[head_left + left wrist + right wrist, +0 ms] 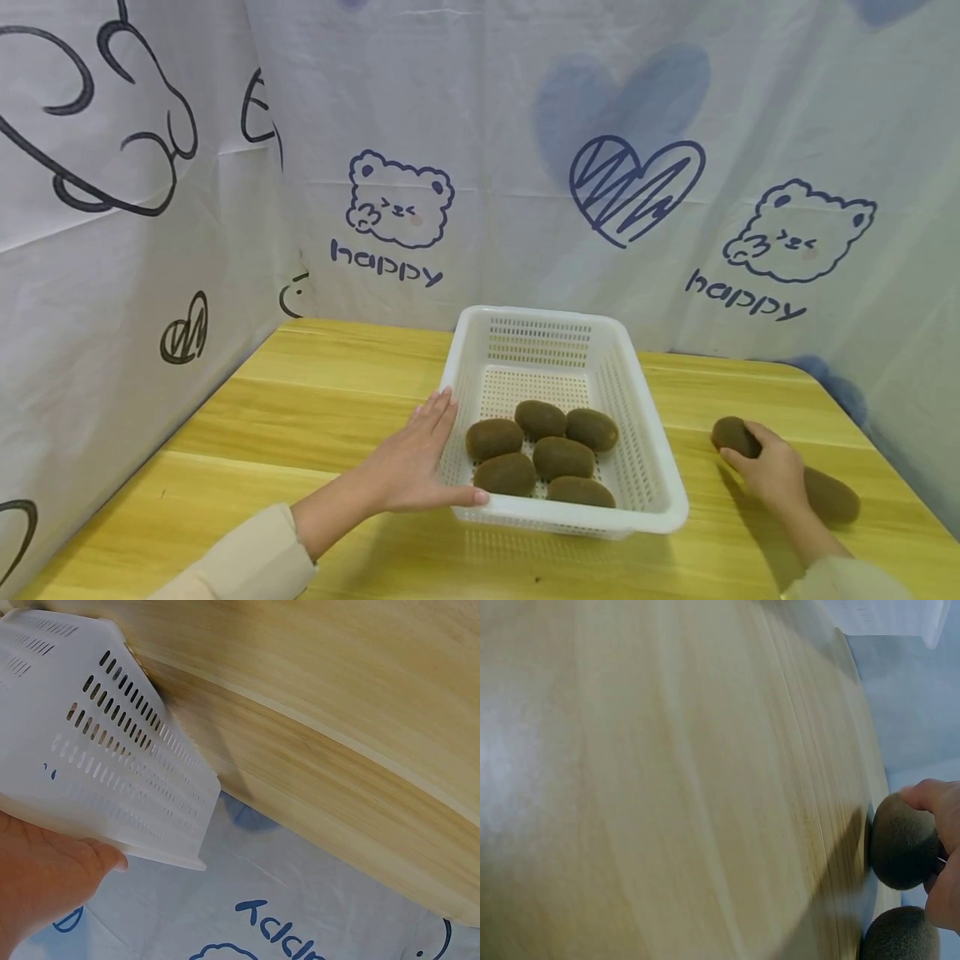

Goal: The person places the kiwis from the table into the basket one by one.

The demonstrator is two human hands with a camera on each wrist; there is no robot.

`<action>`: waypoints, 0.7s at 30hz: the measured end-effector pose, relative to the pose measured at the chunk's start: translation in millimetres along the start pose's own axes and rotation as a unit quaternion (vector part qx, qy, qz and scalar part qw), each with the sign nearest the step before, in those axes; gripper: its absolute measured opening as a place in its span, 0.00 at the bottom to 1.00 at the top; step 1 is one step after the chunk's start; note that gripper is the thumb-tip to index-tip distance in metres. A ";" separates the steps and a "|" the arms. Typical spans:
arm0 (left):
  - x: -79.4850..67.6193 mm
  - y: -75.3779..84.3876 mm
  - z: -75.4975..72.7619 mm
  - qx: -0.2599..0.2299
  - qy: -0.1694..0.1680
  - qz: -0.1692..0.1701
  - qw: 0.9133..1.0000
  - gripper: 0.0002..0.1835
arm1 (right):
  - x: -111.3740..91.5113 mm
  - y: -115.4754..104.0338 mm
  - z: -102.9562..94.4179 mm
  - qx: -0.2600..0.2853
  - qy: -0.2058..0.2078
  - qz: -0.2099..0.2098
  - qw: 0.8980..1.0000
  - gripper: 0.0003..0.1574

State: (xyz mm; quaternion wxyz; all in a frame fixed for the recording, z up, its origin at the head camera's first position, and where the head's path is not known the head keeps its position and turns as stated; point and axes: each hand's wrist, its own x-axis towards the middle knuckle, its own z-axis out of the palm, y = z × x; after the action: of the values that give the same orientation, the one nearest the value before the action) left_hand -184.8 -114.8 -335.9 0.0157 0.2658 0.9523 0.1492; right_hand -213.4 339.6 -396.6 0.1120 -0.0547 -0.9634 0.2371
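Observation:
A white plastic basket stands mid-table with several brown kiwis in its near half. My left hand rests on the basket's near left corner, its fingers fairly straight along the side rim and its thumb on the front rim. In the left wrist view, that hand touches the rim from outside the slotted wall. Right of the basket, my right hand pinches a kiwi between thumb and fingers, at or just above the tabletop. Another kiwi lies beside that hand, partly hidden by it.
The wood-grain table carries the basket and the loose kiwi. A white cloth printed with bears, hearts and lettering hangs behind the table and along its left side. The table's right edge runs close past the loose kiwi.

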 end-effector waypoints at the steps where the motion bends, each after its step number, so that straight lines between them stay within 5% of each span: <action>1: 0.0 -0.1 0.2 0.000 -0.001 -0.002 1.000 0.64 | 0.2 0.2 0.6 -0.001 -0.002 -0.003 1.000 0.38; 9: 0.4 -0.9 1.2 -0.001 0.000 0.000 1.000 0.64 | 3.4 -3.8 5.4 0.003 -0.014 -0.012 1.000 0.38; 21: 1.0 -0.7 1.5 0.000 -0.002 -0.003 1.000 0.64 | 5.3 -7.0 4.6 0.028 -0.065 0.033 0.997 0.42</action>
State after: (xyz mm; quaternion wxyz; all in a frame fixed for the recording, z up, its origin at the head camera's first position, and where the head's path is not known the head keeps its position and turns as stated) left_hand -185.8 -114.5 -337.5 0.0178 0.2629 0.9531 0.1486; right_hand -220.0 332.2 -396.3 0.0429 -0.0683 -0.9593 0.2705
